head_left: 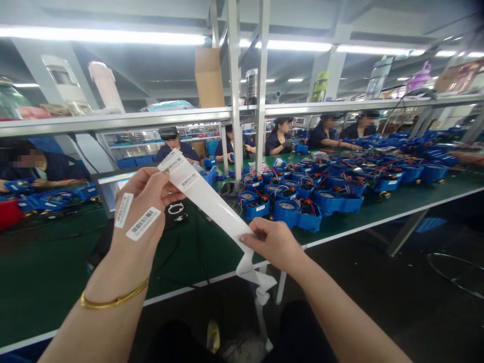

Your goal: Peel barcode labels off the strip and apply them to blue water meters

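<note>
From my head camera I see both my hands raised over the near side of the table (45, 282), with a white label strip (215, 204) stretched between them. My left hand (141, 206) pinches the strip's upper end between thumb and fingers. My right hand (278, 242) grips it lower down, thumb on top, just above where it bends. Between my hands the strip runs taut and slanting, down from left to right; two barcodes are printed near its upper end, and the rest of that stretch looks plain and shiny. Below my right hand it crumples, twists and dangles past the table's edge.

Two barcode stickers lie on the back of my left hand: a larger sticker (143, 223) and a smaller sticker (123, 210) beside it. A gold bangle (115, 302) circles my left wrist.

Just beyond my left hand stands a screen (108, 189), partly hidden by it, and near my fingers a small white ring (175, 208) lies on the dark green surface. Past my right hand, blue housings (295, 221) crowd the table, many with coloured wires showing on top. Across from me sit several people in dark tops, among them a person (62, 166) at far left with hands at a blue part. Overhead, a shelf (166, 117) carries a cardboard box (209, 78) and bottles, including a pink bottle (104, 83).
</note>
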`<state>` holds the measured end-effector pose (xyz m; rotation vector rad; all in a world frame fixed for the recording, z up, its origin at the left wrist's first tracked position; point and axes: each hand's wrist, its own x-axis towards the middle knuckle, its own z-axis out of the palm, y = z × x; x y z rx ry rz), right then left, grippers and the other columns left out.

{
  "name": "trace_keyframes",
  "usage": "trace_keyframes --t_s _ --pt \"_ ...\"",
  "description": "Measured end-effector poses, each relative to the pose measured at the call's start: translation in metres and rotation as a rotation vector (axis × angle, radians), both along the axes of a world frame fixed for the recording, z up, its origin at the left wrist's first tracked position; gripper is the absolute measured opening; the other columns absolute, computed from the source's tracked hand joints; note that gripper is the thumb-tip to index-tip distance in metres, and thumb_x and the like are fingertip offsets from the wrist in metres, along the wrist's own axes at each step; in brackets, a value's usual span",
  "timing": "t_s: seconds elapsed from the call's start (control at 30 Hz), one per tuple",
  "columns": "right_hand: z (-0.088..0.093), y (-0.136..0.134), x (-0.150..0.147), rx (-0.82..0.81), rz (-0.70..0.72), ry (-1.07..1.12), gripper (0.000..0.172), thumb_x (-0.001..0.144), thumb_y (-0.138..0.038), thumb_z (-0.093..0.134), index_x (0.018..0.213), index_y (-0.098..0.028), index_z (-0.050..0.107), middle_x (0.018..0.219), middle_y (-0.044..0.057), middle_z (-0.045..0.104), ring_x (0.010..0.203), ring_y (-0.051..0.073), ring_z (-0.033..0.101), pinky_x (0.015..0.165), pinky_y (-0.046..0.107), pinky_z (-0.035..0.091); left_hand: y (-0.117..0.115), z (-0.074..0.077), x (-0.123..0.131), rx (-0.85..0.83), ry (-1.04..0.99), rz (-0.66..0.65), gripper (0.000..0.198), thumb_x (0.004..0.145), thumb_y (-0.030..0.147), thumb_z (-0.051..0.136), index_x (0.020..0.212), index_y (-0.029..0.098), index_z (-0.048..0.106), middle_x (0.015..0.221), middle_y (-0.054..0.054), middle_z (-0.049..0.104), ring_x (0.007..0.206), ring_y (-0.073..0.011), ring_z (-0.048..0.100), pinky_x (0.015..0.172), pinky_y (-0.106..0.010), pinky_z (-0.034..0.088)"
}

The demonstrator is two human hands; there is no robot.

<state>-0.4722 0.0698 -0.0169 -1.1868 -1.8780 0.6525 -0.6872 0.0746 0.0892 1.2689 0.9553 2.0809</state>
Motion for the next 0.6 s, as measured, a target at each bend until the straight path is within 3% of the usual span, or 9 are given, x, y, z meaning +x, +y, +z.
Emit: trace_keyframes --t_s 0.2,0.33,0.47,0.6 --pt "-0.010 -0.004 -0.002 -0.012 0.175 -0.105 0.007 0.069 -0.022 0.065 0.068 -0.019 0.058 0.058 -0.007 0.052 0.050 0.007 0.044 0.046 0.019 0.030 0.008 0.016 -0.015 0.059 -0.045 0.048 0.009 0.059 0.006 0.055 0.057 0.014 0.051 0.057 -0.003 0.065 0.049 -0.0172 0.062 0.039 -0.026 0.054" --pt "-0.013 -0.008 0.002 0.066 0.027 -0.128 0.011 0.073 -0.024 0.060 0.065 -0.019 0.054 0.056 -0.006 0.048 0.050 0.008 0.041 0.050 0.021 0.028 0.010 0.023 -0.017 0.107 -0.056 0.087 0.014 0.062 0.002 0.052 0.056 0.015 0.050 0.056 -0.002 0.065 0.052 -0.0178 0.064 0.040 -0.026 0.054" --pt "-0.002 -0.012 0.009 0.154 -0.157 -0.143 0.021 0.079 -0.035 0.055 0.066 -0.019 0.051 0.059 -0.002 0.048 0.054 0.011 0.041 0.052 0.024 0.025 0.000 0.033 -0.012 0.226 -0.070 0.078 0.018 0.065 0.001 0.051 0.055 0.015 0.050 0.061 -0.003 0.068 0.058 -0.0176 0.066 0.045 -0.026 0.057" --pt "0.003 -0.015 0.016 0.171 -0.139 -0.191 0.017 0.077 -0.033 0.058 0.068 -0.020 0.052 0.060 -0.003 0.047 0.054 0.011 0.041 0.052 0.024 0.024 -0.007 0.038 -0.008 0.236 -0.141 0.141 0.021 0.062 -0.003 0.048 0.053 0.015 0.048 0.056 -0.002 0.065 0.053 -0.0161 0.064 0.045 -0.025 0.056"
